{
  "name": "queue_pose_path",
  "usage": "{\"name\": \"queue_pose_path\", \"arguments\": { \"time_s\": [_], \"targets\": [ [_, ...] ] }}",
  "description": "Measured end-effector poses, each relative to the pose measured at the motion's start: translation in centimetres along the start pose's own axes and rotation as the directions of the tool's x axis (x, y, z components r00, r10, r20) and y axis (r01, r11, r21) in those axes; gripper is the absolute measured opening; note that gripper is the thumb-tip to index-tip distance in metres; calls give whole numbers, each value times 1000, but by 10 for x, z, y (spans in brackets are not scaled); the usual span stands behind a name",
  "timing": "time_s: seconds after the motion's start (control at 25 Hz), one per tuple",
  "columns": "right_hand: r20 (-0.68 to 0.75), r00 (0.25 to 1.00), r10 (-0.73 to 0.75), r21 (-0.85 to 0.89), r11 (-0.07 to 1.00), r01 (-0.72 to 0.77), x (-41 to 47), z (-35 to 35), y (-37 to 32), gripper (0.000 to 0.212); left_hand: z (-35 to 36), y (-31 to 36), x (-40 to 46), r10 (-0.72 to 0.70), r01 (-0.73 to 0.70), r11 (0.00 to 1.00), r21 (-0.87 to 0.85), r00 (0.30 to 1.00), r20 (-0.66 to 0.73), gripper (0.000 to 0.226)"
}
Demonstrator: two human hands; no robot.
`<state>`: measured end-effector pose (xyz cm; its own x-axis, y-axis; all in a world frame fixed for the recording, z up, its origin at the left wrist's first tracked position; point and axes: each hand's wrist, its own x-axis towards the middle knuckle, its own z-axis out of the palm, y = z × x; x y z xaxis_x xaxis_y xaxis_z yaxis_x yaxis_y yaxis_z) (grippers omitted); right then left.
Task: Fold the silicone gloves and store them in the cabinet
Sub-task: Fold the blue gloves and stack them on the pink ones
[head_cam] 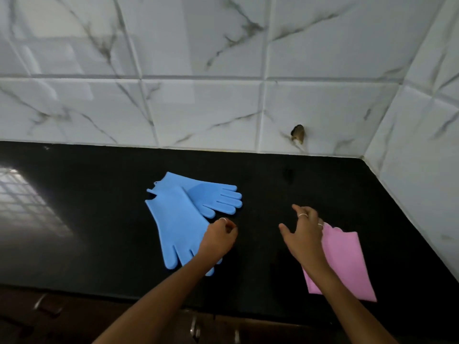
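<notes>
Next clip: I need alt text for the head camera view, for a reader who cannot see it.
Two bare hands hover over a black countertop: the left hand loosely curled beside two overlapping blue silicone gloves, the right hand open above a flat pink folded item. White marble-look wall tiles rise behind, and cabinet handles show below the counter edge.

Glossy black worktop [99, 219] set into corner. White marble-look wall tiles [198, 108] with grey veins behind and at right. Small chipped hole [298, 134] seen in tile. Window reflection [22, 192] caught at left. Dark cabinet fronts [74, 316] below.
</notes>
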<state>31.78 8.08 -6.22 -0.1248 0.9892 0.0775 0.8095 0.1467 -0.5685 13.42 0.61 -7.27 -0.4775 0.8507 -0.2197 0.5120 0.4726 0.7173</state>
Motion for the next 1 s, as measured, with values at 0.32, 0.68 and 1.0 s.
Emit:
{"name": "queue_pose_path", "arguments": {
  "time_s": [0.32,0.68,1.0],
  "targets": [
    [325,934,-144,14,989,148,3,81,-84,61,-98,-89,24,-189,200,980,12,942,-276,43],
    [449,871,-200,90,980,178,0,133,-132,50,-114,-115,52,-505,406,632,-660,862,47,23],
    [590,805,-55,189,979,-71,5,127,-130,19,-110,-106,68,-345,387,549,-741,912,220,29]
  ]
}}
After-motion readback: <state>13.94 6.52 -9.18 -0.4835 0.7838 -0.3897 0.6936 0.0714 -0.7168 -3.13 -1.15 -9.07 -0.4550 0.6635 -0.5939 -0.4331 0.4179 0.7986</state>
